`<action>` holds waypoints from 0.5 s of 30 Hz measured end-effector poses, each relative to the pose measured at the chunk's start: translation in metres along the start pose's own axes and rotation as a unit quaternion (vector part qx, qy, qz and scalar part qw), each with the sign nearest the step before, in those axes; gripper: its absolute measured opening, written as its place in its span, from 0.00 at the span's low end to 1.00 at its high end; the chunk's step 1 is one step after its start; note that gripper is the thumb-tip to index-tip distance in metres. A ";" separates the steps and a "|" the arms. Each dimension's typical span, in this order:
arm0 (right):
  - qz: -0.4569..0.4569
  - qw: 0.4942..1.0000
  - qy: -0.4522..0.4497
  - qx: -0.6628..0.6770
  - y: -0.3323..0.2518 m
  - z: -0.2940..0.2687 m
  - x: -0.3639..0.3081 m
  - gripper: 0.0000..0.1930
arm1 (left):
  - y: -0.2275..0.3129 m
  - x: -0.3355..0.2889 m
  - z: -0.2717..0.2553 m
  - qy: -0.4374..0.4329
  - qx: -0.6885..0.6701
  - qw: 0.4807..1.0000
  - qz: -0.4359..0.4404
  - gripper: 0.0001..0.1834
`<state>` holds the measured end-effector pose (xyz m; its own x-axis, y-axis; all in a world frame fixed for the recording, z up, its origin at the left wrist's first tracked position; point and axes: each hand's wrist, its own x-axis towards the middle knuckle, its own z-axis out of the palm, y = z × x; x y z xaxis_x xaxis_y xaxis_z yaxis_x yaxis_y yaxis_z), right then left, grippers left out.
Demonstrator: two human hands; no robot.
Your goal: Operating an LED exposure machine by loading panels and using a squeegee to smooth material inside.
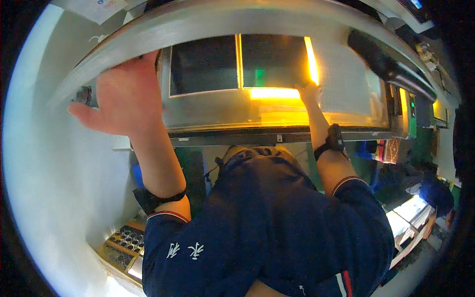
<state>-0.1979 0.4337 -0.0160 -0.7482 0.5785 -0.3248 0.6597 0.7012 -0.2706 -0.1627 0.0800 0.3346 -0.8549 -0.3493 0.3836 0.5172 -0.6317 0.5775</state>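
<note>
While my right hand (309, 92), the nearer one, sits at the near right corner of the right-hand dark panel (273, 62), which lies toward ten o'clock in the yellow-lit machine bed (346, 89), glare conceals its grip. At nine, my left hand (129, 99) reaches the pale frame (222, 22), grip unreadable.

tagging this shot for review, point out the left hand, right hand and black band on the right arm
Left hand (128, 95): head view, middle of the hand.
Right hand (310, 93): head view, middle of the hand.
Black band on the right arm (336, 140): head view, its bulky outer part.
</note>
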 end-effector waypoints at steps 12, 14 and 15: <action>-0.030 0.995 0.019 -0.097 0.042 0.025 0.074 0.38 | -0.046 0.025 -0.048 -0.133 -0.101 0.986 0.030 0.51; -0.015 0.996 0.024 -0.082 0.049 0.020 0.063 0.38 | -0.106 0.019 -0.088 -0.095 0.016 0.987 0.126 0.43; -0.009 0.997 0.024 -0.075 0.048 0.016 0.060 0.37 | -0.111 0.024 -0.141 -0.186 0.424 0.884 0.067 0.40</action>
<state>-0.2097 0.4953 -0.0634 -0.7648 0.5816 -0.2773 0.6304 0.7644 -0.1354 -0.2466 0.0442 0.1784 -0.7922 -0.0312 0.6094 0.5926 0.1987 0.7806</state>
